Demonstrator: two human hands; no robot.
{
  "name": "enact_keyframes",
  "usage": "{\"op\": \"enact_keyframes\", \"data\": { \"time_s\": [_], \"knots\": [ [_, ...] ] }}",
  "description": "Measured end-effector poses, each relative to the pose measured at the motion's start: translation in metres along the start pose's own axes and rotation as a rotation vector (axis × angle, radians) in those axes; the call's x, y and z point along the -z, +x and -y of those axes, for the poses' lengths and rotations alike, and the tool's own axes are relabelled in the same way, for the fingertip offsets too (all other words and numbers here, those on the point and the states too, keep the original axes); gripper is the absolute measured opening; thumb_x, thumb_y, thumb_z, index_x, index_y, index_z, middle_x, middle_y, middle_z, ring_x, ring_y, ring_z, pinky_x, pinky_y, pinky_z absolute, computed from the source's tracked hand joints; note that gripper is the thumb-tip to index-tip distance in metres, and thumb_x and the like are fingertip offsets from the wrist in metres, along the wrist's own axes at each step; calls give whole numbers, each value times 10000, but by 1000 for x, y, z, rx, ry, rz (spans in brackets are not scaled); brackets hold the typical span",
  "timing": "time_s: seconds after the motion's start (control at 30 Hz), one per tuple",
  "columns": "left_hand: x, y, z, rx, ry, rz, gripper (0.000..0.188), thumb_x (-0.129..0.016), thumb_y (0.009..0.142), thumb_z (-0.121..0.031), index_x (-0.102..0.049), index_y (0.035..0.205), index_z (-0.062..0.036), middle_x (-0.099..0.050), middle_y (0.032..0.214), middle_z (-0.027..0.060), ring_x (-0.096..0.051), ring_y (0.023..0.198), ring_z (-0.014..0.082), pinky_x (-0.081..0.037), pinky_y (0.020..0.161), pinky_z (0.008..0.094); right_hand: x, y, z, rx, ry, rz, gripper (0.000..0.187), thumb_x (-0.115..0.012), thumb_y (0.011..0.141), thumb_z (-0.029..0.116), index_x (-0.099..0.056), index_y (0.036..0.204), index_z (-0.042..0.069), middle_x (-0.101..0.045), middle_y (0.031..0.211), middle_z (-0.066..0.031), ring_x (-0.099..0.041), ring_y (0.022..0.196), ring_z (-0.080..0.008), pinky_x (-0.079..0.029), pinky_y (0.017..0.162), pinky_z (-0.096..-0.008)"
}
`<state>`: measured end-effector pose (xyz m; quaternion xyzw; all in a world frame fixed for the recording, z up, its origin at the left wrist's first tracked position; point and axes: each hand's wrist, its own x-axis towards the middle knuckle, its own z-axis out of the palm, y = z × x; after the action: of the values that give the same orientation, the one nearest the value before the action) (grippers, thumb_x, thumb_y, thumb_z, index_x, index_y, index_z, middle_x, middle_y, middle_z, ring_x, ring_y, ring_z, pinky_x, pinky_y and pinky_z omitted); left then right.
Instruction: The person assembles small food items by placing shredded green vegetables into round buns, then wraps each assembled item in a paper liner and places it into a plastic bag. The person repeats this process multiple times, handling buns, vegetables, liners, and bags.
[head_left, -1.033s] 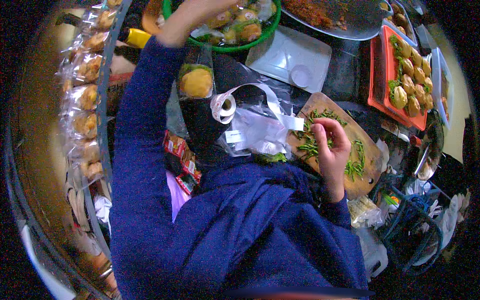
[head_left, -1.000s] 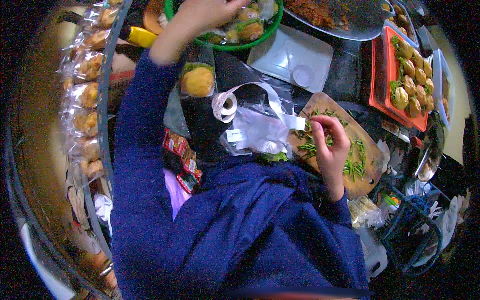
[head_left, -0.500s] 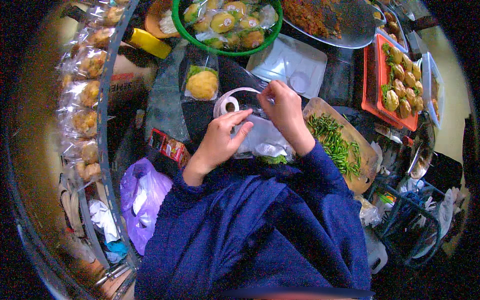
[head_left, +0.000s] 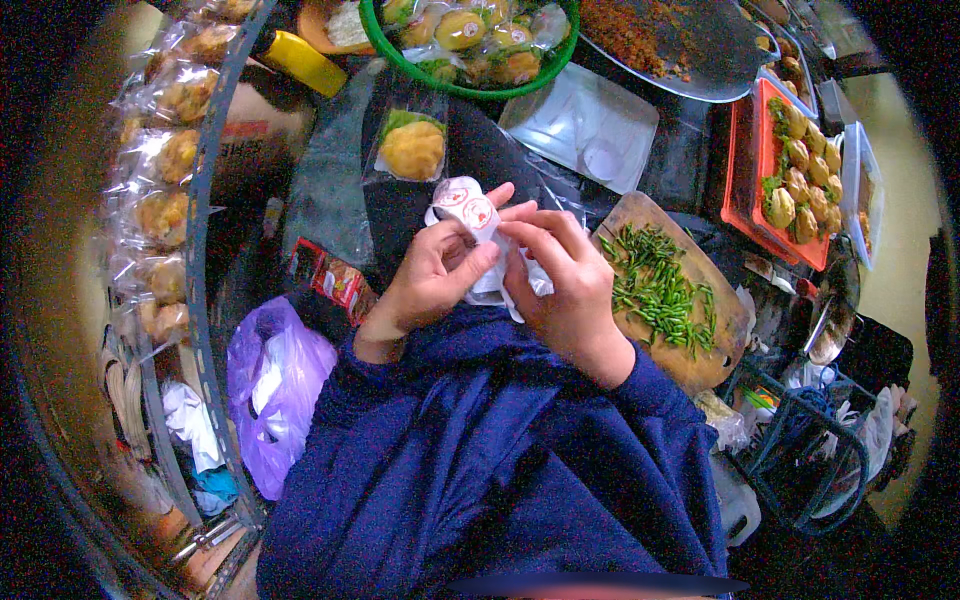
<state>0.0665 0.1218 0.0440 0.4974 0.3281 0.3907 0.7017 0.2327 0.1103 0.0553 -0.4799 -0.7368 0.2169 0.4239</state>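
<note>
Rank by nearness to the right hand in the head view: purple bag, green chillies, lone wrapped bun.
1. Green chillies: just right of the right hand, on the chopping board.
2. Lone wrapped bun: ahead and left.
3. Purple bag: far left.

Right before you, the sticker strip sits between the fingers of your left hand and right hand. Just beyond, slightly left, there's a wrapped bun; behind that, the basket with more wrapped buns in it. Right of the basket comes the tray, then the pan. Beside your right hand, the board has chillies on it; the box stands farther right. Over left, the carrier bag, and past it the packets.
</note>
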Motion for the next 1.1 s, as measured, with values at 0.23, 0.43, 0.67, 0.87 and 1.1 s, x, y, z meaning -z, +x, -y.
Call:
{"op": "enact_keyframes", "data": {
  "time_s": [0.23, 0.43, 0.67, 0.87, 1.1],
  "knots": [
    [-5, -11, 3, 110, 165, -140, 242, -546, 933, -146, -571, 1073, 50, -637, 1068, 118, -625, 926, 163, -501, 751, 291, 12, 11, -3, 188, -1, 84, 270, -697, 689, 14, -650, 950, 71, -594, 914, -89, -578, 799, -243, -493, 693, -342],
    [-4, -15, -13, -14, 682, -158, 180, -591, 881, -142, -609, 841, 32, -626, 678, 163, -660, 644, 219, -487, 569, 331, 20, 26, -13, 295, -12, 280, 300, -707, 675, 66, -667, 973, 73, -605, 952, -75, -583, 876, -264, -493, 766, -373],
    [-1, -17, -18, -45, 815, -55, 152, -613, 831, -124, -606, 791, 23, -604, 671, 190, -642, 629, 310, -468, 541, 364, 25, 29, -18, 517, -146, 401, 299, -728, 644, 109, -652, 931, 68, -602, 948, -51, -585, 854, -229, -501, 756, -346],
    [7, -31, 3, 121, 668, -44, 189, -612, 846, -154, -637, 794, 26, -629, 696, 200, -654, 655, 307, -492, 573, 347, 16, 44, -27, 160, 55, 224, 176, -726, 640, 84, -641, 794, 75, -607, 807, -58, -591, 746, -245, -497, 659, -343],
    [28, -65, -29, 187, 984, -185, 196, -656, 840, -217, -691, 888, -30, -680, 766, 131, -668, 644, 235, -504, 584, 325, -3, 48, -14, 323, -176, -110, 167, -734, 612, 4, -624, 720, 68, -595, 713, -59, -572, 651, -221, -461, 592, -314]
  ]
}}
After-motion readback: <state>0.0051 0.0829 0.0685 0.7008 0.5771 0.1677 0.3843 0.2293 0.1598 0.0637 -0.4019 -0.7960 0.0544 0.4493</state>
